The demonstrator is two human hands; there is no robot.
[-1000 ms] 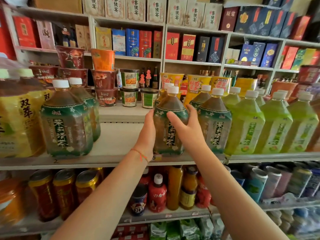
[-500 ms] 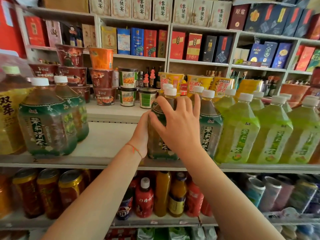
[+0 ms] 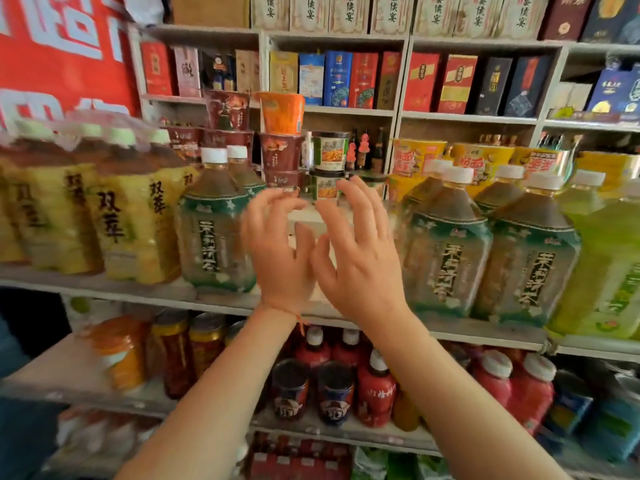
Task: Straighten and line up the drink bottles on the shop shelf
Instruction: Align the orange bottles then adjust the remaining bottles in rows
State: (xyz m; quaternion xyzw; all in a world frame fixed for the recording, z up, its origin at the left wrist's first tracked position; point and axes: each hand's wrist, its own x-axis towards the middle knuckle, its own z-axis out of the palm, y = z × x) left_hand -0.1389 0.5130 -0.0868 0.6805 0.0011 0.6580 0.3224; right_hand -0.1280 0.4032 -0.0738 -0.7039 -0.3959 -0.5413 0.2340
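My left hand (image 3: 280, 251) and my right hand (image 3: 360, 258) hover side by side in front of a gap on the shelf (image 3: 485, 336), fingers spread and holding nothing. Left of the gap stands a dark jasmine tea bottle (image 3: 214, 233) with a white cap, a second one behind it. Right of the gap stand two more jasmine tea bottles (image 3: 446, 251), upright at the shelf's front edge. Green tea bottles (image 3: 609, 271) follow on the far right. Yellow-labelled bottles (image 3: 138, 223) in plastic wrap fill the left end.
Stacked instant noodle cups (image 3: 280, 147) sit on a ledge behind the gap. Boxed goods fill the upper shelves (image 3: 346, 81). Red bottles (image 3: 375, 389) and jars (image 3: 204, 355) stand on the lower shelf. A red banner (image 3: 62, 50) hangs top left.
Both hands have let go of the jasmine tea bottle and moved left into the gap, fingers now spread. The camera has swung left, and the view is blurred.
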